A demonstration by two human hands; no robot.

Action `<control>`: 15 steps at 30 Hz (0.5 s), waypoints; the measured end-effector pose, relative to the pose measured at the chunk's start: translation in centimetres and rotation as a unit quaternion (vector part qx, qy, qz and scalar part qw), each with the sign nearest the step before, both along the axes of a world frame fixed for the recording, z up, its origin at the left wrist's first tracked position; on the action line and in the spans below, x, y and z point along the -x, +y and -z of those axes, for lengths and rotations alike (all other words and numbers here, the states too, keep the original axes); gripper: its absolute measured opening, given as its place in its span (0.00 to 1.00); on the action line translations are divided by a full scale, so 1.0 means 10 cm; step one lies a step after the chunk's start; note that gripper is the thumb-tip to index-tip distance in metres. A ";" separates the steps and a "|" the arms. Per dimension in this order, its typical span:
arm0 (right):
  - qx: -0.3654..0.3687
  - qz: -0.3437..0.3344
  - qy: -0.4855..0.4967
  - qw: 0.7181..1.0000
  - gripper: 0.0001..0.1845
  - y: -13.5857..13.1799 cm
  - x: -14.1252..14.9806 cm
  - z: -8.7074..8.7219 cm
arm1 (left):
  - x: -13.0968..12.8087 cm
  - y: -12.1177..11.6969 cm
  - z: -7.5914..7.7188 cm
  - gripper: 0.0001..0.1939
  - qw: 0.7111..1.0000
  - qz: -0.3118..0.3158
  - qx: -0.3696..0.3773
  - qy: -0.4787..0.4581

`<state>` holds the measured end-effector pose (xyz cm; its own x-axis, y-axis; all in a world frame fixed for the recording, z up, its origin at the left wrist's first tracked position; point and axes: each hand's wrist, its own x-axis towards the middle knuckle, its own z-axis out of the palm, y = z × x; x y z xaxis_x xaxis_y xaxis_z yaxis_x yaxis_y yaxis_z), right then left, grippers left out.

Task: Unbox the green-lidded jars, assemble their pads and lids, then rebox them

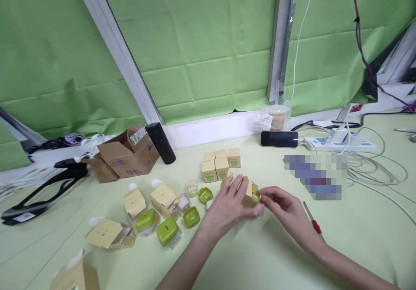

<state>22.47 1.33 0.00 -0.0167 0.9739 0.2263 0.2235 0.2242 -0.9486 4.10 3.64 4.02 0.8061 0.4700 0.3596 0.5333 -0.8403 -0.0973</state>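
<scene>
My left hand (pixel 222 210) is wrapped over a small tan cardboard box (pixel 248 194) lying on the table, its thumb at the near side. At the box's right end a green-and-clear plastic container (pixel 255 194) shows in the opening. The fingertips of my right hand (pixel 286 210) pinch at this container's edge. Left of my hands lie several similar pieces: a green lidded container (pixel 167 231), a green open cup (pixel 191 217), another green cup (pixel 205 194) and a clear case (pixel 191 188). Behind them stand closed small boxes (pixel 209 171).
Opened small boxes (pixel 108 233) lie at the left. Farther back are a brown carton (pixel 136 158) and a black bottle (pixel 161 143). On the right are a phone (pixel 279 139), a power strip (pixel 341 143), loose cables (pixel 380 169) and a red-handled screwdriver (pixel 316 226).
</scene>
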 end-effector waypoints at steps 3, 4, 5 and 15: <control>0.039 -0.041 0.042 0.997 0.15 0.04 0.02 0.05 | 0.00 0.04 -0.01 0.26 0.999 0.001 0.010 0.037; 0.050 -0.056 0.061 0.995 0.15 0.06 0.03 0.07 | 0.01 0.05 0.00 0.26 0.999 0.001 0.011 0.045; 0.064 -0.069 0.079 0.992 0.15 0.08 0.03 0.09 | 0.01 0.06 0.01 0.27 0.999 0.000 0.011 0.050; 0.070 -0.075 0.005 0.995 0.17 0.16 -0.02 0.17 | 0.16 0.06 0.11 0.23 0.995 -0.090 0.003 -0.034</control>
